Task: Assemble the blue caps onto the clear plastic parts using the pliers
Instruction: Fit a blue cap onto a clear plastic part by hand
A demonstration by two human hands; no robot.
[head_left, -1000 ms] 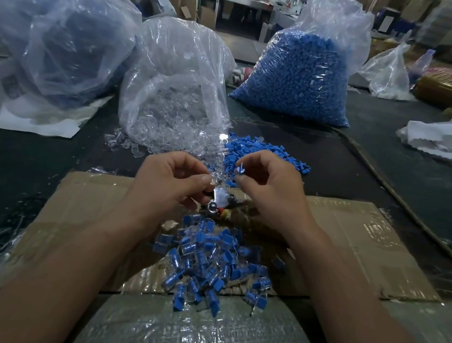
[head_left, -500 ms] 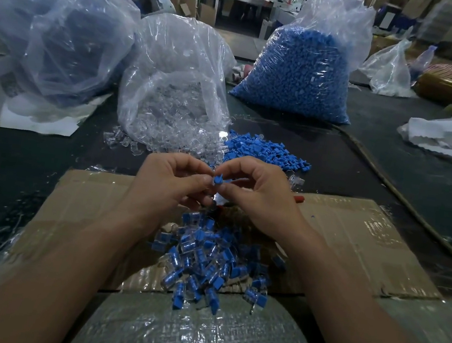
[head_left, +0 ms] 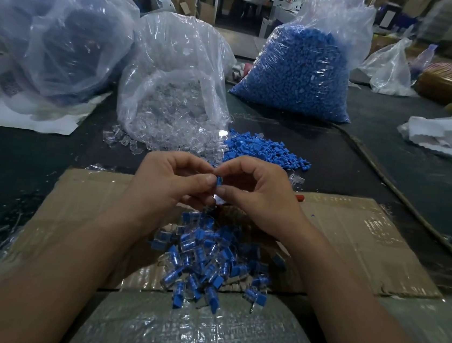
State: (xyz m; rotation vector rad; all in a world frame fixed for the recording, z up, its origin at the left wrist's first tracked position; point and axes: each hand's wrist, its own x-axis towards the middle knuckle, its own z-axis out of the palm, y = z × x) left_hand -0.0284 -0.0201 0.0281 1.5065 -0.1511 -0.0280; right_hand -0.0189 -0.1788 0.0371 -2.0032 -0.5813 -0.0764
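Observation:
My left hand (head_left: 171, 185) and my right hand (head_left: 258, 195) meet fingertip to fingertip above the cardboard sheet (head_left: 352, 242). Between them they pinch a small blue cap (head_left: 219, 181) set on a clear plastic part (head_left: 217, 198) that is mostly hidden by my fingers. Below my hands lies a pile of assembled blue-and-clear pieces (head_left: 209, 257). A loose heap of blue caps (head_left: 263, 151) lies just beyond my hands. The pliers are hidden under my right hand; only a red handle tip (head_left: 300, 197) shows.
An open bag of clear parts (head_left: 170, 108) stands behind my hands, with loose clear parts (head_left: 122, 141) spilled beside it. A full bag of blue caps (head_left: 301, 72) stands at the back right. More plastic bags (head_left: 52, 33) sit at the left. A woven sack (head_left: 195, 334) covers my lap.
My hands have come together: a second ago the right held a blue cap apart from the left's clear part, and now both pinch the joined piece, slightly lower.

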